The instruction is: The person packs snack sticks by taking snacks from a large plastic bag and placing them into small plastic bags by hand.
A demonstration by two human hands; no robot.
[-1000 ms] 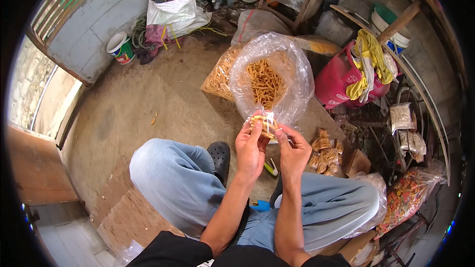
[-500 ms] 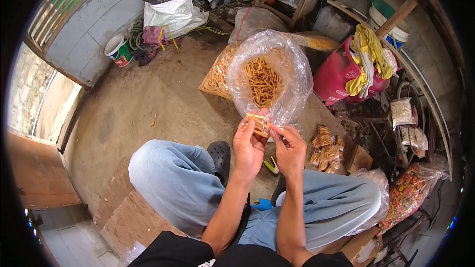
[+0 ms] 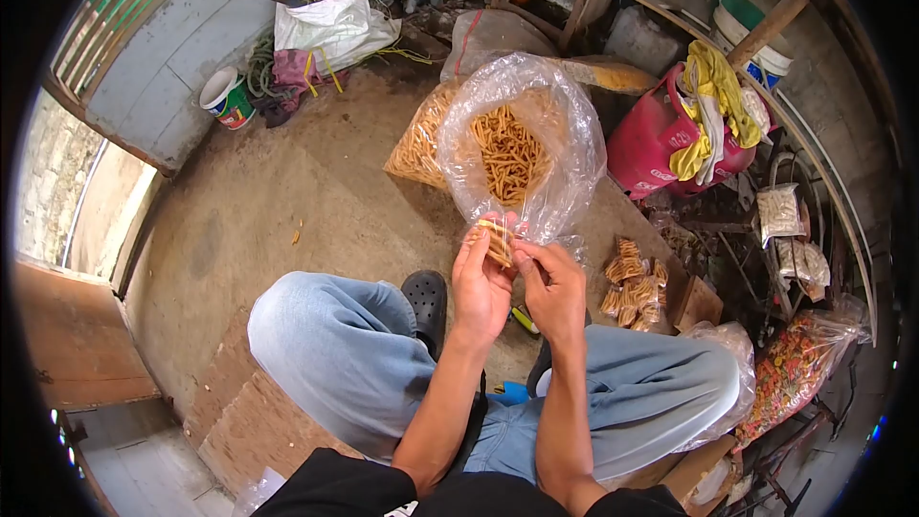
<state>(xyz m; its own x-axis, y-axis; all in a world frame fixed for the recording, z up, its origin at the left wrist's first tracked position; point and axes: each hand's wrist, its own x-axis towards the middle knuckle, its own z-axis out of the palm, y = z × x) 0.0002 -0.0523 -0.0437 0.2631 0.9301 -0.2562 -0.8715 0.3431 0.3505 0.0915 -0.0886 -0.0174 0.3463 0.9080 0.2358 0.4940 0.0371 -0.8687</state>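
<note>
My left hand (image 3: 481, 282) is closed around a small clear plastic packet of snack sticks (image 3: 499, 243), held upright above the floor. My right hand (image 3: 553, 280) pinches the packet's right side with thumb and fingers. Just beyond both hands stands a large clear plastic bag (image 3: 580, 148), its mouth wide and its inside full of loose brown snack sticks (image 3: 505, 155). Several filled small packets (image 3: 636, 285) lie in a pile to the right of my right hand. On the floor between my forearms is a small green tool (image 3: 524, 319), partly hidden by my right hand.
A pink tub (image 3: 643, 151) draped with yellow cloth (image 3: 713, 101) stands at the right. A bag of colourful pieces (image 3: 799, 373) leans at lower right. White sack (image 3: 337, 29) and small bucket (image 3: 226, 96) sit at upper left. My bent knees flank the work.
My right hand has shifted slightly left and its fingers have curled in closer to the packet. The packet has tilted a little; more of the green tool is covered.
</note>
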